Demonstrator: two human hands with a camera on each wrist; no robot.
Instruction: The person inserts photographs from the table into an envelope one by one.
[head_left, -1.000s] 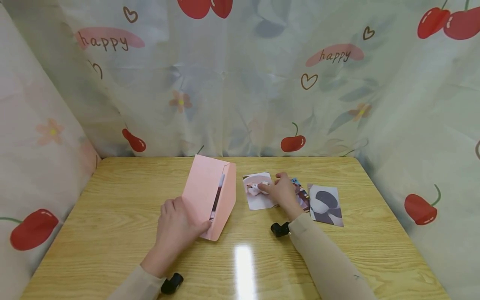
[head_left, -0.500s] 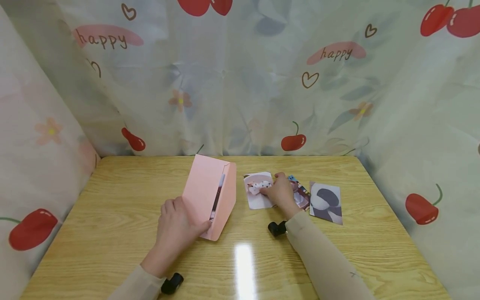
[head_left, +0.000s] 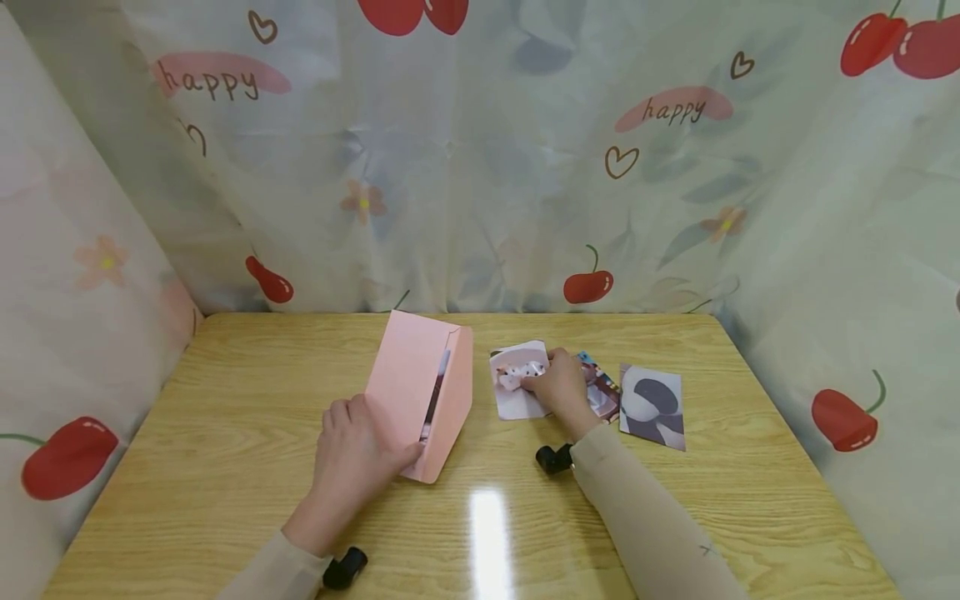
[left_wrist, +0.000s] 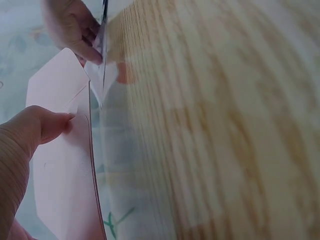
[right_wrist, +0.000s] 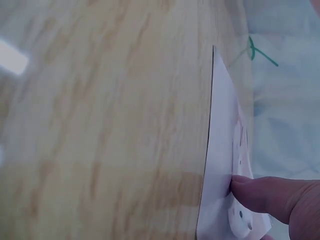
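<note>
In the head view, my left hand [head_left: 352, 446] holds a pink envelope [head_left: 408, 375] by its lower end. The left thumb presses on the envelope's flap side, also seen in the left wrist view, and dark and light contents show in the slit beside the flap. My right hand [head_left: 562, 387] pinches the right edge of a small photo card [head_left: 520, 404] showing a white spotted figure on pink. Its thumb [right_wrist: 250, 192] lies on the card's printed face in the right wrist view. Partly hidden behind that hand is a colourful card [head_left: 603, 392].
A grey-and-white photo card [head_left: 652, 408] lies at the right on the wooden table [head_left: 247, 392]. A cherry-printed curtain [head_left: 450, 167] encloses the back and both sides. Black wrist cameras sit at both cuffs.
My right hand's fingers have come in to the card's right edge, and the card has shifted slightly right. The left hand and envelope have stayed put.
</note>
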